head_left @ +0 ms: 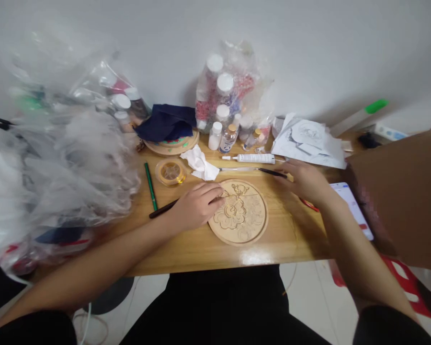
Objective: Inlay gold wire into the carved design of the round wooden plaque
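My left hand (198, 207) rests on the left edge of a round wooden board (239, 237), its fingers curled together. What its fingertips pinch, if anything, is hidden. Flower outlines are drawn on the board, partly traced in gold wire (233, 214). A thin strand runs rightward from near the fingertips across the board. At the right, my right hand (303, 181) has its fingers closed about the black handle end of a slim tool (269, 171) with a clear shaft, lying low over the table. Below that hand shows a red-orange handle loop (310, 205), mostly covered.
A spool of gold wire (170, 172), green pen (150, 187), dark stick (163, 209) and crumpled tissue (201, 164) lie left. Behind are a white tube (255, 158), small bottles (228, 138) and papers (311, 139). Plastic bags (75, 163), a phone (350, 208) and cardboard box (398, 196) flank the table.
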`<move>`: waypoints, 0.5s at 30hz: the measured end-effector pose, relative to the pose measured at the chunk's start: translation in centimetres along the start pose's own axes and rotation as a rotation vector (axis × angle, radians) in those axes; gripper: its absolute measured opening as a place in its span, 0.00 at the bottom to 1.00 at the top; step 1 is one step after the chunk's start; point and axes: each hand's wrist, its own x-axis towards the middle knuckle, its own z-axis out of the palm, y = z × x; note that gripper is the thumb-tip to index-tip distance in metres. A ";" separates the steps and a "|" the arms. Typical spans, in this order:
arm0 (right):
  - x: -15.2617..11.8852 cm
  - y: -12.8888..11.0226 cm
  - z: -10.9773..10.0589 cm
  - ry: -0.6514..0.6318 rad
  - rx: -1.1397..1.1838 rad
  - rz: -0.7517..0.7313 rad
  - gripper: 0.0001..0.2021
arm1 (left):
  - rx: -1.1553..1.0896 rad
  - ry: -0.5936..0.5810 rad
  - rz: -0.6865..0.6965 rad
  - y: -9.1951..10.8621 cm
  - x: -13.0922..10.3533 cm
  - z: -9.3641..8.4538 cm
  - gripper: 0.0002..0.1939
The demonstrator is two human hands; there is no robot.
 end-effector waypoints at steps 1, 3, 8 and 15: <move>0.7 -0.6 0.2 -0.047 -0.033 0.007 0.13 | 0.005 -0.005 -0.003 0.0 -0.1 0.0 0.08; 1.7 -1.3 0.4 -0.101 -0.098 0.025 0.12 | 0.011 -0.007 -0.004 0.0 -0.2 0.1 0.09; 1.0 -0.9 -0.4 -0.038 -0.008 0.074 0.10 | 0.024 -0.004 -0.025 0.1 -0.4 0.2 0.08; -2.0 0.5 -2.8 0.323 0.216 0.268 0.14 | 0.004 -0.013 -0.054 0.2 -0.5 0.4 0.07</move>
